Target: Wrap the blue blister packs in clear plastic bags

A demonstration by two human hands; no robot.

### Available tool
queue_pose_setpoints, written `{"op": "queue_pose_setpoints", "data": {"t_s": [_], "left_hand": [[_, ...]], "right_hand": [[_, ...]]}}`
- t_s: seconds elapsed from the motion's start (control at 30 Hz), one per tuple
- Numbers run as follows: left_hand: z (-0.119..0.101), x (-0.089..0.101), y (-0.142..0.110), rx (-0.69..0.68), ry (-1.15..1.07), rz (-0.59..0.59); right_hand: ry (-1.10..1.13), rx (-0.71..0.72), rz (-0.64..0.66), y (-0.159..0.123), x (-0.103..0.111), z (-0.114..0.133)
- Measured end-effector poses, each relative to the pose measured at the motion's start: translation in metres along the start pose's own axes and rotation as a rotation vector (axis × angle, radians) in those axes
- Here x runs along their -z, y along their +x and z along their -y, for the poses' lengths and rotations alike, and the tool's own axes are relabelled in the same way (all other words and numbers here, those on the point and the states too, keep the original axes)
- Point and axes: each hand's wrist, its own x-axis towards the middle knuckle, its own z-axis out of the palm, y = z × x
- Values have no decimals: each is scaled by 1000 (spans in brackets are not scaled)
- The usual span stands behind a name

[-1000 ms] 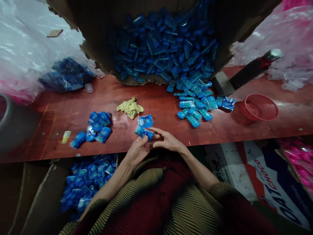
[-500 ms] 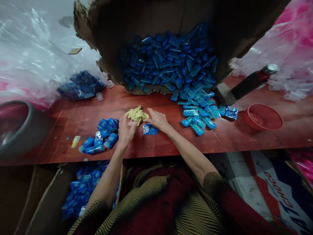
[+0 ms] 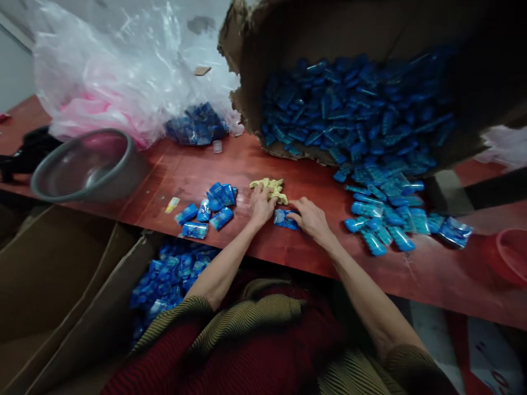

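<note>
My left hand (image 3: 262, 207) lies over the near left side of a small heap of pale yellow, stubby pieces (image 3: 272, 186), its fingers extended onto them. Just right of it, a flat blue printed packet (image 3: 284, 218) rests on the red table. My right hand (image 3: 312, 220) is at this packet's right end, thumb over its edge and fingers stretched toward the heap, with a gap between thumb and forefinger. Several filled blue packets (image 3: 222, 218) lie in a loose group left of my left hand.
A torn cardboard box (image 3: 242, 109) spills blue capsule-shaped containers (image 3: 373, 211) onto the red table (image 3: 164, 170). A grey basin (image 3: 135, 164) and a yellow-white slip (image 3: 172, 204) are left; a red basket (image 3: 508, 255) is right. Below the edge, more blue packets (image 3: 171, 280) fill a carton.
The view has swung left. My left hand has come over the near side of the yellow heap. My right hand has drawn back from the heap to the flat blue packet.
</note>
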Motion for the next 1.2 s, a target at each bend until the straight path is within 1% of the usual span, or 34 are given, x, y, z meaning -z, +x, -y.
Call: {"op": "queue_pose_setpoints", "data": {"t_s": [0.07,0.13,0.2,0.27,0.33,0.4,0.5,0.57,0.63,0.7,0.77,0.87,0.93,0.97,1.0,1.07,1.13,1.2], "left_hand": [[-2,0,0,0,28,0],[-4,2,0,-8,50,7],[-6,4,-1,-12,50,6],[-8,8,-8,-19,58,-41],[-12,12,-20,-39,55,-113],[-16,17,-37,-53,6,-147],[-21,22,-61,-38,-56,-114],[-23,22,-69,-27,-5,-80],[-21,20,-69,-41,103,-37],[-17,17,-60,-56,191,10],[-12,12,-49,-52,225,48],[-8,8,-36,-35,209,75],[-10,10,-35,-20,132,52],[-12,13,-36,-4,61,25],[-15,16,-39,27,-36,-2],[-24,22,-48,145,-275,-35],[-35,27,-55,311,-502,-3],[-47,29,-61,438,-663,79]], "right_hand": [[-73,-48,3,-16,-5,0],[-98,-86,-11,-25,-11,3],[-105,-111,-39,-28,-16,5],[-120,-123,-58,-27,-18,6],[-133,-123,-62,-26,-18,4],[-137,-115,-52,-26,-18,3],[-140,-117,-58,-27,-18,3],[-146,-109,-74,-28,-20,4],[-154,-97,-85,-29,-22,5],[-162,-97,-86,-28,-24,6],[-169,-108,-87,-26,-27,7],[-166,-102,-84,-21,-29,9],[-142,-89,-89,-19,-27,10],[-122,-88,-102,-19,-25,11],[-96,-92,-123,-21,-22,12],[-32,-103,-184,-28,-14,15],[50,-96,-242,-37,-6,21],[174,-71,-279,-45,1,27]]}}
